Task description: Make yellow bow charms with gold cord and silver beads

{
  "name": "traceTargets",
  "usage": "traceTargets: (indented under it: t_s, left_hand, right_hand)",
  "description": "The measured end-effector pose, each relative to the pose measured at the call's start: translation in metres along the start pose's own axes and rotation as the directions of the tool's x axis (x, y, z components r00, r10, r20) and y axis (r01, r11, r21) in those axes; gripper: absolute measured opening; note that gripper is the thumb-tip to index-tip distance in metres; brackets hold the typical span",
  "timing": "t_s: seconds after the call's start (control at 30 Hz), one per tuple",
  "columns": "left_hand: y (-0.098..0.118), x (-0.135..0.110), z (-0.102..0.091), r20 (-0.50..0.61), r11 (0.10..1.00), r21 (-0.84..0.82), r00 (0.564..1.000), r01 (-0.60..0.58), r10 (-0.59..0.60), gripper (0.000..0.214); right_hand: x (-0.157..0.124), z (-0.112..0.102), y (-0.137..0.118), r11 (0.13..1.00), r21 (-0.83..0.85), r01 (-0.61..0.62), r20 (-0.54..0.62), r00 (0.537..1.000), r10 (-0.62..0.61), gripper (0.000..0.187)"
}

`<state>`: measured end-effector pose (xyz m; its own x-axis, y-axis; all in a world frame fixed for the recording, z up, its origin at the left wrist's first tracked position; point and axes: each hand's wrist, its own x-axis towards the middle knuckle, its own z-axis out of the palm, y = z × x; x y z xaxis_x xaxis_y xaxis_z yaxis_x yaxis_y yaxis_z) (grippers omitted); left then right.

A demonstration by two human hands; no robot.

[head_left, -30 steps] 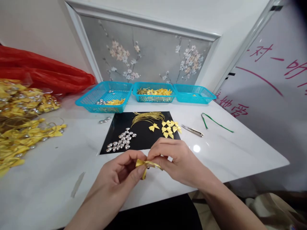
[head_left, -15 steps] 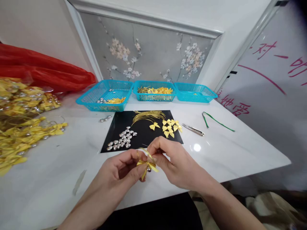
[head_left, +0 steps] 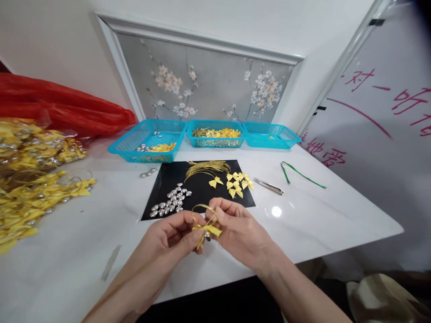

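My left hand [head_left: 178, 237] pinches a yellow ribbon bow [head_left: 213, 231] between thumb and fingers, above the table's near part. A silver bead [head_left: 207, 235] hangs at the middle of the bow. From the bow a gold cord [head_left: 202, 206] rises in a loop, and my right hand [head_left: 239, 229] is closed on the cord at the loop's right side. Just beyond the hands lies a black mat [head_left: 161, 184] bearing loose silver beads [head_left: 175, 197], a bundle of gold cords [head_left: 208, 168] and several small yellow bows [head_left: 237, 183].
Blue baskets [head_left: 144, 157] line the back; two contain yellow bows, and the right one [head_left: 272, 142] has a small yellow piece. Snips [head_left: 269, 186] and a green cord [head_left: 303, 173] lie at right. Finished-looking bows [head_left: 43, 193] pile at left by red fabric [head_left: 67, 101].
The gold cord loop now stands wider and more visible above the bow. My right hand has turned slightly, its fingers on the loop's right side. The view has tilted a little.
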<state>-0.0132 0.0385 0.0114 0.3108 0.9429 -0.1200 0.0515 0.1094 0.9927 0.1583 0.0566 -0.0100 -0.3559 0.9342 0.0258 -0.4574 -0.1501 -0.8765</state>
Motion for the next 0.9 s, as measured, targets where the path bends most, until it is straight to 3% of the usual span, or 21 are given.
traceTargets:
  t_s: [0.13, 0.37, 0.5, 0.67, 0.8, 0.9]
  left_hand:
    - [0.006, -0.001, 0.001, -0.004, 0.994, 0.111, 1.000, -0.002, 0.002, 0.017]
    - [0.005, 0.004, 0.004, -0.033, 0.978, 0.197, 0.997, -0.065, 0.072, 0.023]
    - [0.005, 0.003, 0.006, -0.044, 0.977, 0.196, 0.995, -0.082, 0.093, 0.021]
    - [0.012, 0.004, 0.011, -0.065, 0.984, 0.178, 0.997, -0.027, 0.040, 0.022]
    - [0.012, 0.009, 0.013, -0.090, 0.997, 0.072, 0.996, 0.006, 0.000, 0.025]
    - [0.011, 0.011, 0.016, -0.096, 0.999, 0.037, 0.995, -0.011, 0.015, 0.027]
  right_hand:
    - [0.003, -0.013, -0.017, 0.948, -0.310, 0.075, 0.007, 0.997, -0.076, 0.019]
    - [0.002, -0.016, -0.040, 0.694, -0.684, 0.225, 0.188, 0.974, -0.130, 0.007]
    - [-0.002, -0.013, -0.036, 0.556, -0.759, 0.337, 0.209, 0.936, -0.281, 0.021]
    - [-0.005, -0.015, -0.027, 0.455, -0.785, 0.421, 0.220, 0.875, -0.431, 0.026]
    - [-0.004, -0.015, -0.020, 0.420, -0.788, 0.451, 0.196, 0.829, -0.524, 0.024]
    - [-0.002, -0.011, -0.014, 0.448, -0.780, 0.436, 0.110, 0.802, -0.587, 0.023]
